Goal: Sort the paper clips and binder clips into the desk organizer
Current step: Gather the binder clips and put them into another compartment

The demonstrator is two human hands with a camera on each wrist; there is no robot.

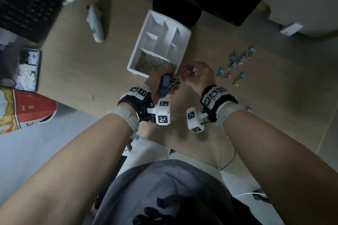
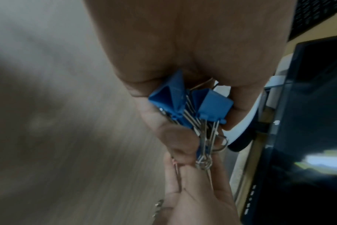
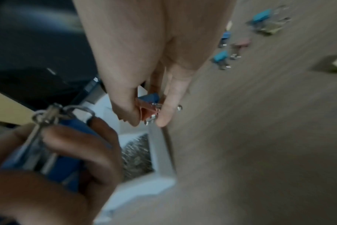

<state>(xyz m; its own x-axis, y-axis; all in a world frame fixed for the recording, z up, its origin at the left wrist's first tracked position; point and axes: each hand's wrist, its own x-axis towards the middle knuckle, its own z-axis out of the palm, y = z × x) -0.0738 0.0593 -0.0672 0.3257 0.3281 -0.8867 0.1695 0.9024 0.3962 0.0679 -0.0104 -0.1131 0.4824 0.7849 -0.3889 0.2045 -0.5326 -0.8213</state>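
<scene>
My left hand (image 1: 161, 82) grips a bunch of large blue binder clips (image 1: 165, 86) (image 2: 192, 105) just in front of the white desk organizer (image 1: 136, 52). My right hand (image 1: 196, 76) pinches small binder clips, one pink and one blue (image 3: 148, 106) (image 1: 189, 71), beside the organizer's near right corner. Both hands nearly touch. A pile of metal paper clips (image 1: 155, 63) fills the organizer's nearest compartment; its other compartments look bare. Several small teal, blue and pink binder clips (image 1: 236, 64) lie scattered on the desk to the right. One paper clip (image 1: 93, 97) lies near the desk's front edge.
A black monitor base (image 1: 175, 7) stands behind the organizer. A white stapler-like object (image 1: 95, 23) lies at the back left, a dark keyboard (image 1: 27, 2) further left, and a phone (image 1: 28, 69) at the left edge. A small blue object (image 1: 249, 110) sits near my right wrist.
</scene>
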